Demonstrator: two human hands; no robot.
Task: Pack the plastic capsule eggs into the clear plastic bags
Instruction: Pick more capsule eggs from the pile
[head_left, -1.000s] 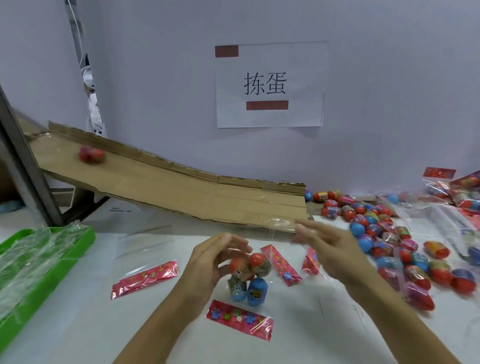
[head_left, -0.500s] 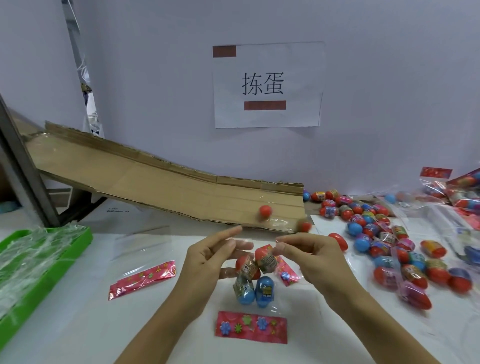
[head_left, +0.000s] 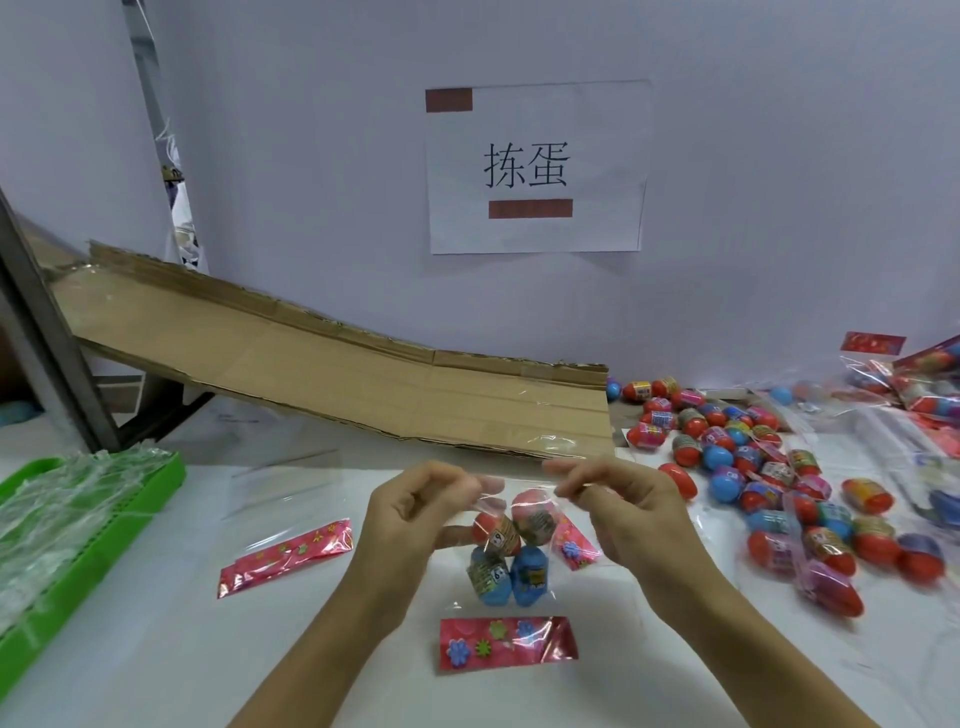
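Since half a second ago the two red eggs on the cardboard ramp (head_left: 363, 384) have rolled off it, and both hands now pinch the clear bag's mouth. The left hand (head_left: 410, 514) curls its fingers on the left edge; below the fingers hang four capsule eggs (head_left: 511, 551) inside the clear bag (head_left: 519, 597); the right hand (head_left: 618, 504) pinches the right edge, loose eggs (head_left: 753, 467) beyond it.

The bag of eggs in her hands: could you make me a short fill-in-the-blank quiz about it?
1. The clear bag holds ___ capsule eggs.
2. The bag's two lower eggs are ___ in colour.
3. The left hand and right hand pinch the bag's ___ edge.
4. The loose eggs lie to the person's ___.

Missing words: four; blue; top; right
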